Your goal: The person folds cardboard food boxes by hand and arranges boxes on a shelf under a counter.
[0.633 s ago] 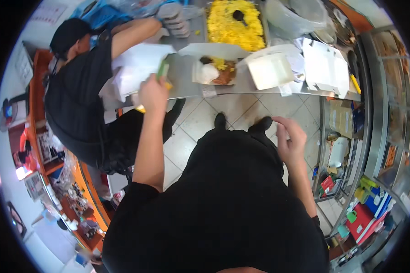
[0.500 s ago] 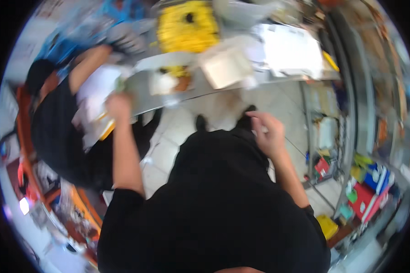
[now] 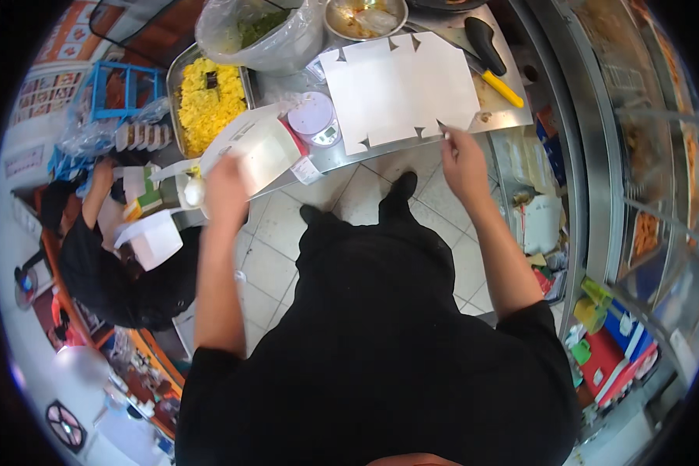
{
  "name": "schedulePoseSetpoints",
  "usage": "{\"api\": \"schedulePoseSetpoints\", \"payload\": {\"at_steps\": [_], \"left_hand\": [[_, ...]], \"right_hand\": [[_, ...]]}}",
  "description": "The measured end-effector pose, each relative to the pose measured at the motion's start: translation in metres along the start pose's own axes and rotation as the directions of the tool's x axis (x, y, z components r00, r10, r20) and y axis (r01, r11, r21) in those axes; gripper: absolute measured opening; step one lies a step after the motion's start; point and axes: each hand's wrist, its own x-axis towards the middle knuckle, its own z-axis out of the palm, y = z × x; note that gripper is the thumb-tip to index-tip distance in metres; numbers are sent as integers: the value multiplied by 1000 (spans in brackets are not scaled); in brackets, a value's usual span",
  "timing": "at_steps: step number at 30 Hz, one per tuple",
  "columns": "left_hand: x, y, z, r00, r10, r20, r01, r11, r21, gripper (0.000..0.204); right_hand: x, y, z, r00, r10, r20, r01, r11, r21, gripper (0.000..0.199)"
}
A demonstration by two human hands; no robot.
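Forearms (image 3: 224,291), bare below short black sleeves, reach forward. The left hand (image 3: 227,194) is blurred and overlaps the near left part of an open white carton (image 3: 260,155); I cannot tell whether it grips the carton, which sits tilted at the near edge of the metal desk (image 3: 515,116). The right hand (image 3: 466,168) has its fingers bent, thumb and fingertips close together at the near edge of a flat white card (image 3: 400,89) — whether they pinch it is unclear. Dark notches show along the card's near and far edges. Between carton and card stands a round-topped digital scale (image 3: 311,114).

To the left, a co-worker (image 3: 101,260) in black bends beside a second white carton (image 3: 155,241). Past the first carton, a metal tray (image 3: 248,87) holds yellow rice (image 3: 210,116). Right of the card lies a yellow-handled tool (image 3: 503,89). Farthest back — a clear bag (image 3: 276,56) with greens (image 3: 262,28) inside, and a metal bowl (image 3: 335,28) just beside it.
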Motion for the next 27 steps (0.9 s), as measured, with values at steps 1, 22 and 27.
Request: {"api": "schedulePoseSetpoints", "payload": {"at_steps": [1, 22, 27], "left_hand": [[8, 36, 36, 990, 87, 110, -78, 994, -79, 27], [104, 150, 212, 953, -220, -207, 265, 938, 224, 64], [106, 153, 240, 973, -227, 28, 204, 916, 345, 70]], "right_hand": [[21, 12, 5, 1000, -12, 14, 11, 1000, 20, 26], [93, 59, 66, 968, -45, 247, 131, 931, -340, 77], [91, 62, 68, 971, -45, 236, 128, 928, -349, 76]]}}
